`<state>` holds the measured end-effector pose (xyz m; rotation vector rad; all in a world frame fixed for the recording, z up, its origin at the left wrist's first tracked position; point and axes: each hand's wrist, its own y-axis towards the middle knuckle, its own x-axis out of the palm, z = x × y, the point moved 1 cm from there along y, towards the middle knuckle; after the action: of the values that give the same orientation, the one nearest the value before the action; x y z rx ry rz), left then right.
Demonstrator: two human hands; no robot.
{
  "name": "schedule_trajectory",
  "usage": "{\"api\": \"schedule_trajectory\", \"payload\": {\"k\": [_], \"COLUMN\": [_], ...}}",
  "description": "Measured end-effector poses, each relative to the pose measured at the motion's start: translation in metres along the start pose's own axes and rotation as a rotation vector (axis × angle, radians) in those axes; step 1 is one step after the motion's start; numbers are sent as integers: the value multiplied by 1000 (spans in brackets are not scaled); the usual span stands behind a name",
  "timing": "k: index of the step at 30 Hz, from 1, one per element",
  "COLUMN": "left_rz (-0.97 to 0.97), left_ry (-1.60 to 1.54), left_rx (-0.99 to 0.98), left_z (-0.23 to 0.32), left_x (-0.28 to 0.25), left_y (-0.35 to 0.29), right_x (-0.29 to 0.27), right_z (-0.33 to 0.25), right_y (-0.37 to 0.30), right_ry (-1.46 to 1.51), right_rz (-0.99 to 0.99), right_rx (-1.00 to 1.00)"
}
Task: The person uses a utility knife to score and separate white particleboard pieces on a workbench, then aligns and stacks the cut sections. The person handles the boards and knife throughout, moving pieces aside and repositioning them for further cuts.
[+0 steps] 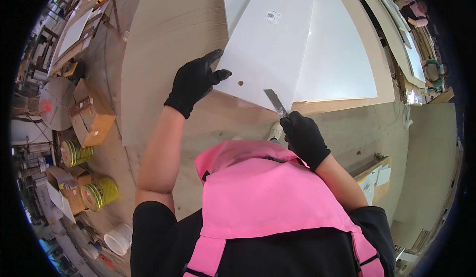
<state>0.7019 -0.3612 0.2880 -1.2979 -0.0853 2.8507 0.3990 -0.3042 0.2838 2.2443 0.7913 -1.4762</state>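
A white panel [270,44] with a small printed label and round holes lies in front of me, its near corner angled toward me. At its left edge is my left hand [193,81] in a black glove, thumb and forefinger spread apart, thumb tip at the panel's corner. My right hand [302,135], also black-gloved, is closed round a knife [273,100] with a flat grey, slant-ended blade. The blade points up and left over the panel's near edge. Thin pale shavings or threads show at the blade's base. The handle is mostly hidden in my fist.
More white panels [337,63] lie beneath and beside it on brown board [163,44]. Cardboard boxes [91,116], yellow-green pails [99,193] and a white bucket [118,240] stand at left. Other people [414,11] are at the far right. My pink apron [272,192] hangs before me.
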Motion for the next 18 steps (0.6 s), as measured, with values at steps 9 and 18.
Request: {"api": "schedule_trajectory", "payload": {"k": [9,18], "left_rz": [-74,-91], "left_ry": [-156,-56], "left_rx": [-18,49], "left_z": [-1,2], "left_x": [-5,-9], "left_y": [8,14], "right_x": [2,9], "right_z": [-3,-9], "right_y": [-3,-4], "right_ry": [9,437], "right_rz": [-59,99], "right_rx": [-34,142]}}
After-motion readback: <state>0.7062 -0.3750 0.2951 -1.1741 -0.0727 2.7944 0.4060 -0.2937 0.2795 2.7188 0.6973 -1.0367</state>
